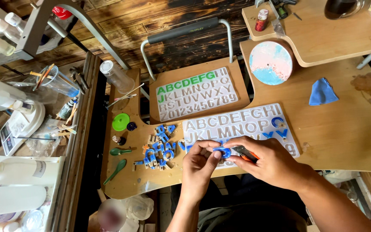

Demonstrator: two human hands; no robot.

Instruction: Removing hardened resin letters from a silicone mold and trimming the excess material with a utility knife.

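Wooden desk bears two letter moulds; both hands' fingers pinch one blue letter.

The right hand hides most of the orange-handled cutter (only its tip shows); both hands cover the near mould's lower letters.

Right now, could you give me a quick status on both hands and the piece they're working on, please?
Left hand pinching blue cast letter. Right hand on it too, holding orange-handled tool. Both over clear letter mould. Nothing in the way.
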